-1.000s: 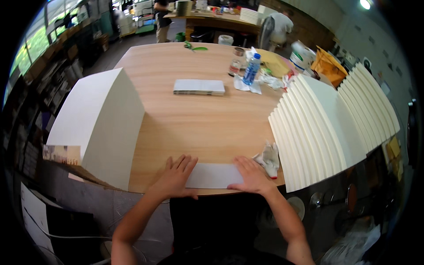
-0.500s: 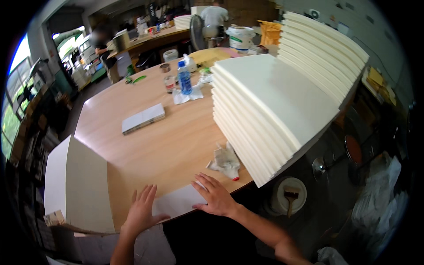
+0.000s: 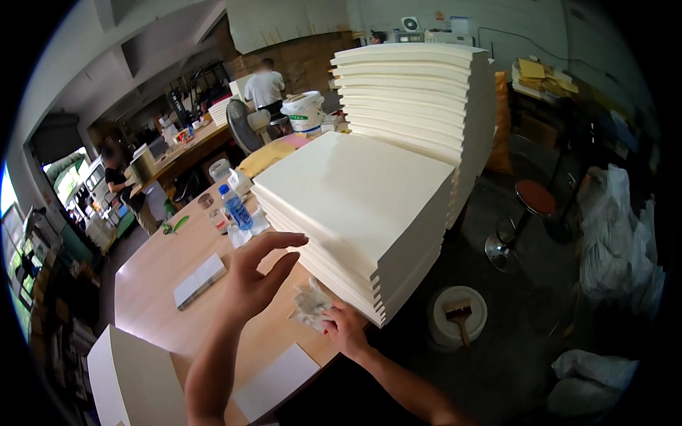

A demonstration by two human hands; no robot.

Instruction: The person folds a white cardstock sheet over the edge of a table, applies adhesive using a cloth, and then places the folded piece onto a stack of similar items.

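My left hand (image 3: 257, 275) is raised over the table, fingers and thumb apart in a wide curve, nothing between them. It hovers close to the near left corner of a tall stack of large white sheets or boards (image 3: 369, 192). Lower and to the right, my right hand (image 3: 346, 331) has its fingers closed on the edge of a crumpled, stained white work glove (image 3: 310, 304), which lies beside the stack's foot. A white rectangular sheet (image 3: 278, 382) lies flat along the table's near edge, touched by neither hand.
A silver-white flat block (image 3: 200, 282), a blue-capped water bottle (image 3: 236, 209) and tissues stand on the wooden table (image 3: 149, 284). Another white stack (image 3: 142, 380) is at near left. On the floor at right are a bucket with a brush (image 3: 462, 321) and a stool (image 3: 534, 199). Two people work farther back.
My view has turned right. Both hands have left the white sheet: the left has risen toward the tall stack, and the right has moved onto the glove and closed on it.
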